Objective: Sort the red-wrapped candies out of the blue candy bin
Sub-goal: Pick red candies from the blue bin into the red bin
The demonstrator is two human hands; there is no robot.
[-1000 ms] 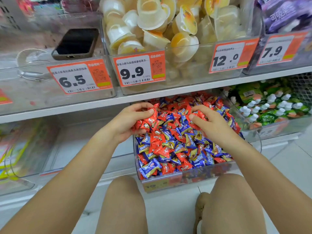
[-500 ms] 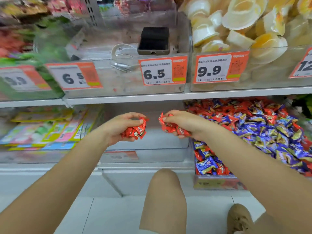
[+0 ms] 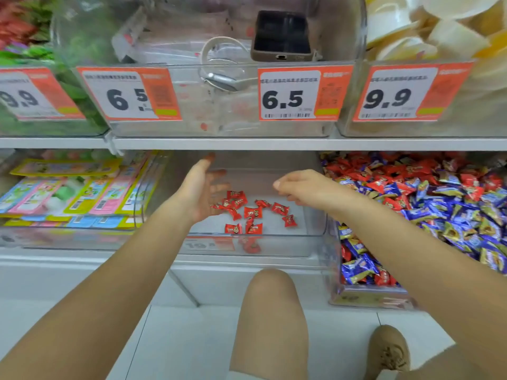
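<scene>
Several red-wrapped candies [image 3: 251, 212] lie scattered on the floor of a clear plastic bin [image 3: 274, 244] on the lower shelf, in the middle. My left hand [image 3: 201, 192] hovers over the bin's left side with its palm open and fingers spread, holding nothing. My right hand [image 3: 299, 186] hangs over the bin's right side with its fingers loosely curled downward, empty. To the right, the candy bin [image 3: 365, 296] is heaped with mixed blue and red wrapped candies [image 3: 428, 198].
Flat pastel packets [image 3: 74, 193] fill the bin to the left. On the upper shelf a phone [image 3: 281, 37] lies in a clear bin behind orange price tags [image 3: 301, 94]. White jelly cups [image 3: 439, 28] sit top right. My knee [image 3: 270, 319] and shoe [image 3: 388, 352] are below.
Both hands carried fistfuls of red candies leftward from the mixed bin and let them go; the candies now lie in the clear middle bin and both hands are empty.
</scene>
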